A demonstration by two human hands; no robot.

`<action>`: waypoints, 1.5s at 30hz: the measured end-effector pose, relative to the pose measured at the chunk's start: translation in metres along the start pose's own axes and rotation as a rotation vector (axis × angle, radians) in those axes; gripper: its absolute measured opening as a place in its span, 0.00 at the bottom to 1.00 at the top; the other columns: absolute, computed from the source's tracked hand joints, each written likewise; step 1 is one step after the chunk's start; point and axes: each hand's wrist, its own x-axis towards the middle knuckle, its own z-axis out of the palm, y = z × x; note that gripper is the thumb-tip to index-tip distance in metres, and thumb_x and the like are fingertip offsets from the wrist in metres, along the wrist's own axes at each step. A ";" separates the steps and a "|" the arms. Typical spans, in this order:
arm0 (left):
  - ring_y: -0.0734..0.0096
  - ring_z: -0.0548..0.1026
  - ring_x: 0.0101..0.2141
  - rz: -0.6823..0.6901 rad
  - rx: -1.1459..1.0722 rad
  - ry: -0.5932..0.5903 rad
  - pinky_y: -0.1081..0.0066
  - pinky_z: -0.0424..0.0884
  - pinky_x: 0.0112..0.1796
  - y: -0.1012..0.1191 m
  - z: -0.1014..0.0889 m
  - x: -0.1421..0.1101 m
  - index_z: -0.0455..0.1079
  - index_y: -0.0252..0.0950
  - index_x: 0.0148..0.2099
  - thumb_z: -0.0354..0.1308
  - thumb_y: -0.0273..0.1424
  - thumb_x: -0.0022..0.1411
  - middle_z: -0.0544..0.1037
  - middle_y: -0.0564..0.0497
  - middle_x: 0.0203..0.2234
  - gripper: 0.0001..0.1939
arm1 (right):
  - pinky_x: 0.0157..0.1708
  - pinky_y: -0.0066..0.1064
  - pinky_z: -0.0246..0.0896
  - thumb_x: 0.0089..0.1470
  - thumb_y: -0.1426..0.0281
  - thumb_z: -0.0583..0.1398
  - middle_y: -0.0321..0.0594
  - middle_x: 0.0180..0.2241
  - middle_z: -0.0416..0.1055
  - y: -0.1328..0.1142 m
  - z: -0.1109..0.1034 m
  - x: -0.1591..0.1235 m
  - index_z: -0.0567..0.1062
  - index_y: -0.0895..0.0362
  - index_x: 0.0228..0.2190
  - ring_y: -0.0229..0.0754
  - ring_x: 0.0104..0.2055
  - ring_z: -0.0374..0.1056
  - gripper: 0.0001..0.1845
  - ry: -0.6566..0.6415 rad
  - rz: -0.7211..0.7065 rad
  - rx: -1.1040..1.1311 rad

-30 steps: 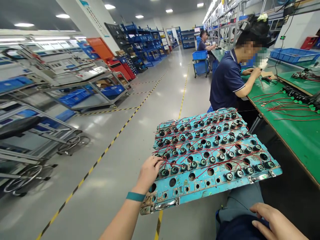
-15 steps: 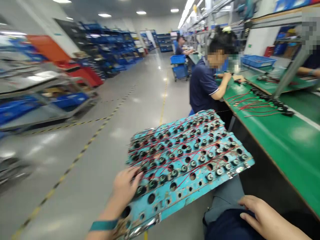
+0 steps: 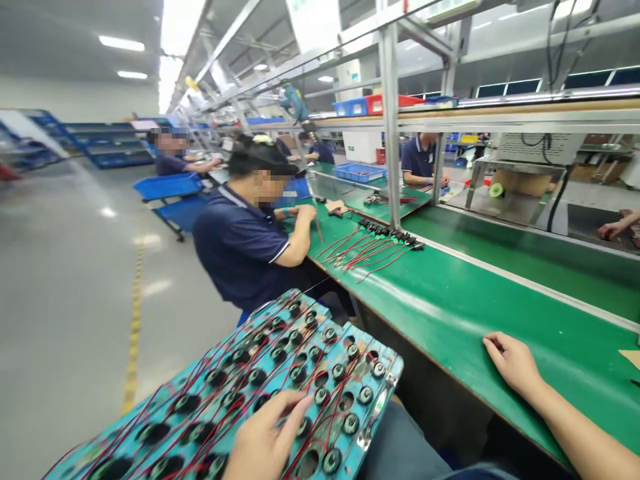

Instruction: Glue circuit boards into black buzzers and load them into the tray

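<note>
A worn turquoise perforated tray rests across my lap at the lower left. Its holes hold several small round black motors with thin red wires. My left hand lies on the tray's near part, fingers curled over the motors and wires; whether it grips one I cannot make out. My right hand rests on the green workbench at the right, fingers loosely curled, nothing visible in it.
A co-worker in a dark blue polo sits just beyond the tray, working at the bench. More motors with red wires lie on the bench ahead. A metal post rises from the bench. Other workers sit further off. A blue cart stands in the grey aisle at left.
My view has swung right from the aisle to the workbench. My right hand has gone from my lap onto the green bench. My left hand stays on the tray.
</note>
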 end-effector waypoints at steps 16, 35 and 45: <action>0.57 0.74 0.47 0.156 0.419 -0.281 0.54 0.72 0.48 0.111 0.280 0.406 0.67 0.34 0.59 0.57 0.37 0.69 0.74 0.42 0.49 0.20 | 0.28 0.29 0.55 0.63 0.69 0.52 0.37 0.24 0.74 -0.001 0.045 0.024 0.75 0.54 0.33 0.40 0.25 0.71 0.13 0.180 -0.113 0.062; 0.59 0.78 0.41 0.667 0.369 -0.806 0.62 0.73 0.44 0.261 0.269 0.234 0.74 0.35 0.47 0.56 0.24 0.66 0.80 0.44 0.41 0.10 | 0.66 0.54 0.57 0.53 0.79 0.56 0.55 0.69 0.54 0.024 0.006 0.027 0.62 0.59 0.66 0.58 0.70 0.55 0.38 0.236 -0.006 0.002; 0.54 0.76 0.39 0.915 0.084 -0.841 0.57 0.74 0.45 0.322 0.250 0.117 0.75 0.35 0.43 0.50 0.22 0.65 0.80 0.41 0.38 0.13 | 0.54 0.44 0.66 0.48 0.76 0.60 0.49 0.49 0.76 0.032 -0.051 -0.064 0.75 0.57 0.50 0.53 0.51 0.72 0.25 -0.064 0.077 0.185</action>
